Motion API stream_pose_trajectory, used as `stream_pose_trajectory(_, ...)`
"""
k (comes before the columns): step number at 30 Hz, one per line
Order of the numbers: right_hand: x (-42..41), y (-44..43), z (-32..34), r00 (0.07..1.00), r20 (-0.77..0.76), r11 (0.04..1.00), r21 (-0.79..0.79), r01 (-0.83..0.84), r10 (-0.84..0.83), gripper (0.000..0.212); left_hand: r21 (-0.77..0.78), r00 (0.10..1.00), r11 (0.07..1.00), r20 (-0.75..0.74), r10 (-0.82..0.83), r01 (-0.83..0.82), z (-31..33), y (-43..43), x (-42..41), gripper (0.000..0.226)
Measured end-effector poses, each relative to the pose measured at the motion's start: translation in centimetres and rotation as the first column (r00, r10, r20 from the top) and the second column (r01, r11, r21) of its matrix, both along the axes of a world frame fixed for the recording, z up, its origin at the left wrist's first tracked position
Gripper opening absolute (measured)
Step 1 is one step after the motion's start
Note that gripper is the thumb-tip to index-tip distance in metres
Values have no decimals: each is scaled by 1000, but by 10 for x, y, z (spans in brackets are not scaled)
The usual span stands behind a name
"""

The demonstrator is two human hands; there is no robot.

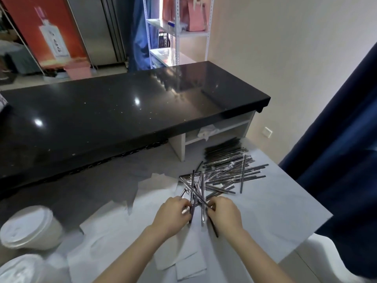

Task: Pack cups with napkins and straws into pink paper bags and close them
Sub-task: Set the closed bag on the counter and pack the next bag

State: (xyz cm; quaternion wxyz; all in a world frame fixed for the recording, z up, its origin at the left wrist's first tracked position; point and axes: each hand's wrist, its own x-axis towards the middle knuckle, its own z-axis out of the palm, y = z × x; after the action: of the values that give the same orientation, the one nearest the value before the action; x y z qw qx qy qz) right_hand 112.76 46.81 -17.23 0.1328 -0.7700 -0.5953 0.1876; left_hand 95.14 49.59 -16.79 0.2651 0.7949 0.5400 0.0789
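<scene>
White napkins [183, 258] lie spread across the near edge of a pale grey table [275, 211], between a person's two bare forearms. At the lower left, two lidded white cups [30, 227] stand on the table, one just beside the other. Past the napkins, the left hand [173, 215] and right hand [226, 215] work close together, the fingers of each curled round a crossed handful of wrapped black straws [196, 199]. The handful stands up off the table, its lower ends resting between the two hands. Behind it, a loose pile of straws [228, 170] fans out over the right part of the table, reaching a neater stack against the raised counter. That glossy black counter [122, 109] runs across the middle of the scene. Farther back, pink paper bags [193, 15] stand on a white shelf unit [177, 31] by the wall, while a dark blue curtain [336, 160] hangs at the right.
</scene>
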Motion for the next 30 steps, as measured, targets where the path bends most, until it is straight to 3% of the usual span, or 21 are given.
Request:
stream_pose_trajectory(7, -3, -5, 8, 961, -268, 997, 23, 80, -70, 13, 11, 1000, 1000, 14, -5, 5, 2, -5, 4, 39)
stream_pose_trajectory(13, 4, -7, 18, 951, -298, 989, 94, 112, -80, 14, -18, 1000, 1000, 28, 0, 1, 5, -10, 7, 43)
stream_pose_trajectory(17, 4, -9, 22, 948, -314, 993, 75, 86, -58, 37, -1, 999, 1000, 50, 12, -12, 6, -14, 8, 43)
stream_pose_trajectory(23, 1, -18, 31, 896, -441, 979, 151, 140, -60, 35, 10, 963, 995, 253, 96, -102, 18, -15, 12, 33)
stream_pose_trajectory(27, 2, -23, 41, 879, -474, 971, 182, 157, -53, 35, -114, 889, 983, 423, 177, -141, 32, -15, 25, 20)
stream_pose_trajectory(30, 0, -30, 44, 850, -524, 972, 172, 160, -47, 36, -163, 863, 978, 467, 193, -130, 38, -19, 38, 8)
